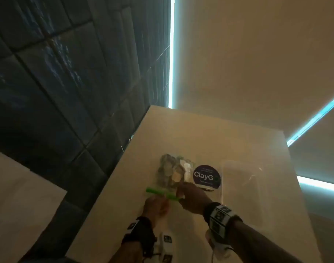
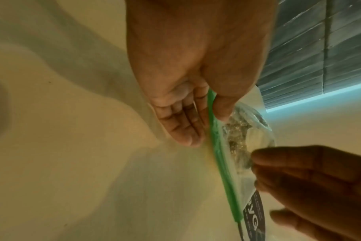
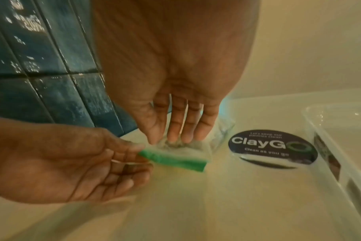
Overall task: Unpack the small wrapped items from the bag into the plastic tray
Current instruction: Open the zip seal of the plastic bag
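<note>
A clear zip bag (image 1: 173, 171) full of small wrapped items lies on the cream table (image 1: 200, 133). Its green zip strip (image 1: 162, 193) faces me. My left hand (image 1: 156, 204) pinches the near-left end of that strip (image 2: 223, 166) between thumb and fingers (image 2: 188, 133). My right hand (image 1: 192, 196) is over the bag's right part, its straight fingers (image 3: 175, 130) pressing their tips on the plastic (image 3: 188, 145) just behind the strip (image 3: 175, 159). The clear plastic tray (image 1: 222, 177) stands right of the bag; nothing shows inside it.
A round dark "ClayGo" sticker (image 1: 206, 176) lies flat on the table between bag and tray (image 3: 319, 130). Dark blue wall tiles (image 1: 67, 73) rise past the table's left edge. Bare tabletop stretches behind the bag.
</note>
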`<control>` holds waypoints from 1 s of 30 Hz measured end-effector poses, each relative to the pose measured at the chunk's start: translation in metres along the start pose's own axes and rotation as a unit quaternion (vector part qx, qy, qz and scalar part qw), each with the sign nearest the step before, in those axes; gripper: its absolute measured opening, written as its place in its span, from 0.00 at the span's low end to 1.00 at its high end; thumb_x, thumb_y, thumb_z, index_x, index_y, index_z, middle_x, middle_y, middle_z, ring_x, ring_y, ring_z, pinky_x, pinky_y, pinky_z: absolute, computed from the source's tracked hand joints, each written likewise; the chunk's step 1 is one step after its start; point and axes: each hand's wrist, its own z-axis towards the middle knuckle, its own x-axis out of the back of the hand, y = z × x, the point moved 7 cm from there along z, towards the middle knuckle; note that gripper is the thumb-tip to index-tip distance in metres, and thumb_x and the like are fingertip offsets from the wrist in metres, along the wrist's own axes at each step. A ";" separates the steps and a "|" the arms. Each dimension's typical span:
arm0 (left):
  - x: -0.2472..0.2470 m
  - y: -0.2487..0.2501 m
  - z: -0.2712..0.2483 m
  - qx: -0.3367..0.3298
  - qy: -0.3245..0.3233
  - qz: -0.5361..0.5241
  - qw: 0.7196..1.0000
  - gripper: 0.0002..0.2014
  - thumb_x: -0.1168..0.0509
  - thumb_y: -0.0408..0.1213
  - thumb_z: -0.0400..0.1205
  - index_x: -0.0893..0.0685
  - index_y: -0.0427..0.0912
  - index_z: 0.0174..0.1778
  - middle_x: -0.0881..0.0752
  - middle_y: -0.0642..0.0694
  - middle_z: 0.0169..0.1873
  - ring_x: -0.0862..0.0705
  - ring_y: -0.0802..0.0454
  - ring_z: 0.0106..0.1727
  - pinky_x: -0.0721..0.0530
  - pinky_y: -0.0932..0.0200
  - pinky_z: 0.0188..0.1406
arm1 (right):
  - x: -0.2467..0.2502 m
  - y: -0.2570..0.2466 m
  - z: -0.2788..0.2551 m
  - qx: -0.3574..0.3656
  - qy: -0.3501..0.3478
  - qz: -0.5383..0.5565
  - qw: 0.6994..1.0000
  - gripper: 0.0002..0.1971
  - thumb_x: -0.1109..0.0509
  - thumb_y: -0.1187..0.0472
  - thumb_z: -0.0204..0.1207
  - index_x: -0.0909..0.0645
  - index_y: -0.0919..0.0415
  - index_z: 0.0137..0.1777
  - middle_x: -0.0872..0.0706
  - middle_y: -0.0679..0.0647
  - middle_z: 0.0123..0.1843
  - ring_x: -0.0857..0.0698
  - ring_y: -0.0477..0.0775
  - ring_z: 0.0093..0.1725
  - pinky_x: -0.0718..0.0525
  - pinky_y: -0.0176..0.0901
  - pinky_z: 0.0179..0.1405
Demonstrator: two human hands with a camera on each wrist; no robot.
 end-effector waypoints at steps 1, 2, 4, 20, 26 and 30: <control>-0.001 0.002 0.002 -0.017 0.001 -0.006 1.000 0.08 0.35 0.35 0.84 0.16 0.32 0.50 0.16 0.38 0.34 0.20 0.50 0.27 0.23 0.60 0.28 | -0.004 0.002 0.002 -0.004 0.003 0.003 1.000 0.13 0.33 0.64 0.75 0.19 0.56 0.60 0.22 0.51 0.67 0.23 0.56 0.65 0.19 0.52 0.62; -0.001 0.005 0.003 -0.028 0.010 -0.003 1.000 0.07 0.35 0.34 0.84 0.16 0.33 0.52 0.14 0.38 0.36 0.17 0.49 0.32 0.22 0.58 0.30 | -0.004 0.003 0.002 -0.008 0.014 0.002 1.000 0.15 0.32 0.63 0.75 0.20 0.55 0.61 0.24 0.50 0.70 0.25 0.56 0.67 0.20 0.54 0.64; -0.002 0.013 -0.003 -0.054 0.008 0.016 0.998 0.08 0.35 0.33 0.84 0.15 0.36 0.55 0.11 0.38 0.41 0.13 0.46 0.40 0.18 0.56 0.36 | -0.007 0.000 0.000 -0.005 0.023 -0.014 1.000 0.17 0.29 0.59 0.75 0.22 0.53 0.63 0.27 0.49 0.72 0.25 0.57 0.66 0.20 0.56 0.63; -0.044 0.090 -0.069 -0.255 -0.033 0.209 0.944 0.04 0.32 0.35 0.82 0.14 0.45 0.50 0.10 0.45 0.43 0.10 0.48 0.44 0.08 0.48 0.44 | 0.045 -0.018 -0.046 0.054 0.175 0.169 0.968 0.06 0.32 0.62 0.81 0.13 0.60 0.49 0.12 0.48 0.41 0.16 0.39 0.36 0.18 0.27 0.41; -0.057 0.088 -0.088 -0.264 -0.055 0.272 0.924 0.13 0.25 0.49 0.74 0.16 0.45 0.44 0.10 0.47 0.39 0.09 0.52 0.40 0.09 0.55 0.41 | 0.047 -0.004 -0.062 -0.001 0.174 0.387 0.906 0.06 0.33 0.66 0.81 0.14 0.62 0.46 0.10 0.55 0.41 0.10 0.50 0.39 0.11 0.40 0.39; -0.056 0.083 -0.084 -0.247 -0.035 0.292 0.923 0.13 0.23 0.50 0.73 0.14 0.47 0.44 0.09 0.49 0.39 0.09 0.55 0.40 0.08 0.53 0.43 | 0.038 0.003 -0.069 -0.029 0.121 0.478 0.869 0.07 0.31 0.64 0.81 0.14 0.67 0.49 0.09 0.60 0.46 0.08 0.55 0.45 0.09 0.50 0.47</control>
